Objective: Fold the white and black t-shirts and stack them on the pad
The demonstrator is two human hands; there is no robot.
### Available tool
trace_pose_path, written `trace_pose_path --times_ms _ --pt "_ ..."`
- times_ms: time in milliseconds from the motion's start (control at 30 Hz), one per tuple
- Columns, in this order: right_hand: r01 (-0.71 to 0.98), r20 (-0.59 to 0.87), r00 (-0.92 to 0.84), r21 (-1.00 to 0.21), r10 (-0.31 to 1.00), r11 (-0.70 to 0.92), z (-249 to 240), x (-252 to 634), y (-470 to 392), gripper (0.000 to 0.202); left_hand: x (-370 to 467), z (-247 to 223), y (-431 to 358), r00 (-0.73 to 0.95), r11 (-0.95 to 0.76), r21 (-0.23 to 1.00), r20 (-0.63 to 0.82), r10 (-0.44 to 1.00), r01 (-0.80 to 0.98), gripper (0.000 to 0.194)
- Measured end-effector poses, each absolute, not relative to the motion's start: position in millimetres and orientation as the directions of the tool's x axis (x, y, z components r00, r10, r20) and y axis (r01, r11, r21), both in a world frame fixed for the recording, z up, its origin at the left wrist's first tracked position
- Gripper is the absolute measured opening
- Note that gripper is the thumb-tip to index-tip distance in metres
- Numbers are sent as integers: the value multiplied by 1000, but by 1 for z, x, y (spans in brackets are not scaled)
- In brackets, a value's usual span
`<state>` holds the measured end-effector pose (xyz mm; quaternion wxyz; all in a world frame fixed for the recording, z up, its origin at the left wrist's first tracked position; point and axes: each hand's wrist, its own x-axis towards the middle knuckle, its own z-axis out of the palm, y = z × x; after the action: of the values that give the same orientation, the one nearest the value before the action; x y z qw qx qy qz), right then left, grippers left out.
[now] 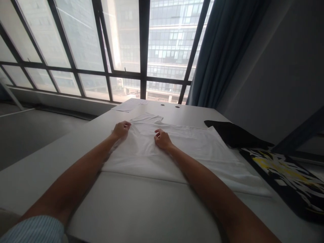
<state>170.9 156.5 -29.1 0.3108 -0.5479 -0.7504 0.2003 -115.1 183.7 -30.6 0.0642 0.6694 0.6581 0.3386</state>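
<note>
A white T-shirt (192, 141) lies spread on a white table, its hem end toward the right and one sleeve (148, 118) pointing to the far side. My left hand (121, 130) is at the shirt's left end near the collar, thumb and fingers pinched together on the cloth. Over the middle of the upper body part is my right hand (163, 139), its fingers curled and its fingertips at the fabric. Soft wrinkles run through the cloth between both hands. The near edge of the shirt passes beneath my right forearm.
On the white table (141, 206), a black folded cloth (235, 134) lies at the right, with a black, white and yellow patterned cloth (286, 172) nearer me. Papers (126, 105) rest at the far left corner. Behind stand large windows (121, 37) and a blue curtain (220, 50).
</note>
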Motion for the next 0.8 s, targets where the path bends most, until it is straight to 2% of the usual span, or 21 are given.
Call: trace_pose_path --times_ms 167,333,433,533,667,800 --pt "756 291 -462 -365 838 543 -22 194 108 40 -110 -38 153 34 -179 434 321 946 883 38" --pt "731 178 -607 -257 774 633 -33 243 61 43 -107 -55 99 279 -303 270 123 952 914 61" --pt "781 107 -573 -228 813 581 -45 274 48 50 -108 -61 76 255 -256 235 35 966 938 70" --pt "842 61 -502 -196 863 503 -51 302 40 55 -112 -63 62 178 -177 170 11 984 969 71" --pt "902 34 -406 -147 913 407 -52 335 28 59 -112 -59 44 57 -60 67 53 997 996 65" --pt "933 55 -334 -121 941 338 -52 358 19 61 -106 -47 21 -24 35 -57 179 983 998 62"
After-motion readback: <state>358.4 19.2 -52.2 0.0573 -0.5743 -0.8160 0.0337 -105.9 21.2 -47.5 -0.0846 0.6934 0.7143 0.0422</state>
